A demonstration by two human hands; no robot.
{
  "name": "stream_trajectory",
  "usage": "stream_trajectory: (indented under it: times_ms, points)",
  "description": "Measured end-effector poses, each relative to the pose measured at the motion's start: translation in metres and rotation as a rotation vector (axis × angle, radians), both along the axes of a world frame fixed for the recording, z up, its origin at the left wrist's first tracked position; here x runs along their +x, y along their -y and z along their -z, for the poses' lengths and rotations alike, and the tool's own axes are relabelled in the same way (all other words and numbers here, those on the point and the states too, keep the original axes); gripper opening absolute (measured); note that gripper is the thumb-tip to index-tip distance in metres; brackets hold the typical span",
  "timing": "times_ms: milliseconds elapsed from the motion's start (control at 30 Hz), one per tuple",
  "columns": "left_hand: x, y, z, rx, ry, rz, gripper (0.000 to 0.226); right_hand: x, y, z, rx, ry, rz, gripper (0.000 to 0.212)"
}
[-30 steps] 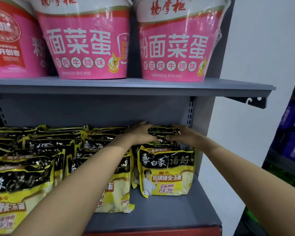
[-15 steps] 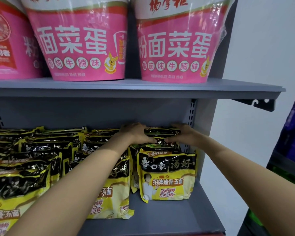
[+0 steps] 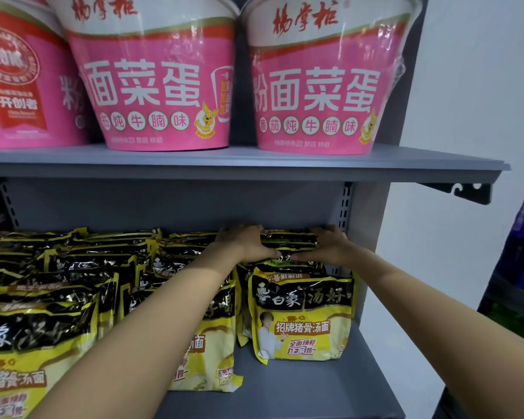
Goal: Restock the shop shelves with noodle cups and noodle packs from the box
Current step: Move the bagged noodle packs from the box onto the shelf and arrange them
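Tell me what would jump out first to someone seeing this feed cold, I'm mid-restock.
The big pink noodle cups lined along the upper shelf fill the top of the view. Below, both hands, left hand and right hand, grip the rearmost yellow-and-black noodle packs at the right end of the lower shelf. One front pack stands upright facing out, and more packs crowd the left.

Glossy plastic noodle packs [image 3: 303,316] (shelf [image 3: 245,169] seemingly matt metal)

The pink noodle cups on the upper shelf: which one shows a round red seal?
The leftmost pink noodle cup, cut off by the left frame edge. The other two cups show only big white characters.
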State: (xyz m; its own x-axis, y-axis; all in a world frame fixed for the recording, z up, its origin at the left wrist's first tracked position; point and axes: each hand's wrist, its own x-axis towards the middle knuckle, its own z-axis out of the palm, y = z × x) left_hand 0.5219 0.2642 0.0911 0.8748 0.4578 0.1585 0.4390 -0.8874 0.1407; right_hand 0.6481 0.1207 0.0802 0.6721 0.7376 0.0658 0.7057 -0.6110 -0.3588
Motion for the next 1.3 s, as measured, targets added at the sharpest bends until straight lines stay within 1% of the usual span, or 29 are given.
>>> stream_trajectory:
  times_ms: [67,167,233,300,367,467,600,667,733,767,867,900,933,967,1033,1067,1133,1200,1300]
  points:
    - [-0.002,-0.002,0.000,-0.006,-0.019,-0.019,0.079,0.000,0.001,-0.002,0.025,-0.014,-0.029,0.093]
    - [-0.002,-0.002,0.001,-0.007,-0.007,-0.029,0.077,-0.003,-0.001,-0.007,0.044,-0.022,-0.114,0.078]
    - [-0.003,0.001,0.002,0.002,0.025,-0.012,0.069,-0.005,-0.002,-0.009,0.030,-0.064,-0.148,0.072]
    - [-0.002,0.005,0.003,-0.033,0.079,0.049,0.058,-0.008,-0.001,-0.010,0.013,-0.093,-0.174,0.065]
    - [-0.003,0.009,0.003,-0.140,0.131,0.111,0.051,-0.011,0.002,-0.011,0.012,-0.091,-0.179,0.061]
    - [-0.007,0.010,0.003,-0.282,0.204,0.145,0.046,-0.017,0.005,-0.013,0.025,-0.062,-0.166,0.055]
    - [-0.016,0.014,0.001,-0.242,0.260,0.154,0.030,-0.030,0.011,-0.019,0.029,0.052,-0.167,0.044]
    - [-0.023,0.022,-0.001,-0.231,0.299,0.156,0.023,-0.038,0.016,-0.021,0.061,0.066,-0.178,0.044]
    - [-0.033,0.030,-0.004,-0.252,0.321,0.155,0.020,-0.047,0.022,-0.023,0.093,0.042,-0.206,0.047]
    - [-0.037,0.032,-0.006,-0.260,0.301,0.154,0.021,-0.052,0.025,-0.024,0.091,0.029,-0.233,0.048]
    - [-0.048,0.039,-0.005,-0.234,0.120,0.149,0.026,-0.063,0.036,-0.023,0.009,-0.053,-0.318,0.054]
    - [-0.052,0.040,-0.004,-0.219,0.086,0.140,0.028,-0.066,0.039,-0.022,-0.035,-0.071,-0.333,0.058]
    - [-0.056,0.041,-0.005,-0.205,0.089,0.115,0.030,-0.067,0.041,-0.022,-0.067,-0.066,-0.338,0.061]
    - [-0.061,0.042,-0.008,-0.187,0.132,0.084,0.031,-0.068,0.043,-0.022,-0.074,-0.044,-0.326,0.065]
    - [-0.077,0.046,-0.018,-0.169,0.269,0.009,0.030,-0.074,0.043,-0.026,-0.013,0.022,-0.299,0.068]
    - [-0.087,0.047,-0.022,-0.174,0.344,-0.015,0.027,-0.081,0.042,-0.029,0.041,0.057,-0.303,0.064]
    - [-0.111,0.049,-0.031,-0.182,0.492,-0.041,0.022,-0.103,0.039,-0.038,0.183,0.125,-0.319,0.051]
    - [-0.138,0.052,-0.042,-0.135,0.609,-0.080,0.019,-0.131,0.033,-0.049,0.349,0.163,-0.342,0.038]
    - [-0.186,0.057,-0.062,-0.033,0.725,-0.114,0.018,-0.177,0.022,-0.066,0.501,0.214,-0.387,0.030]
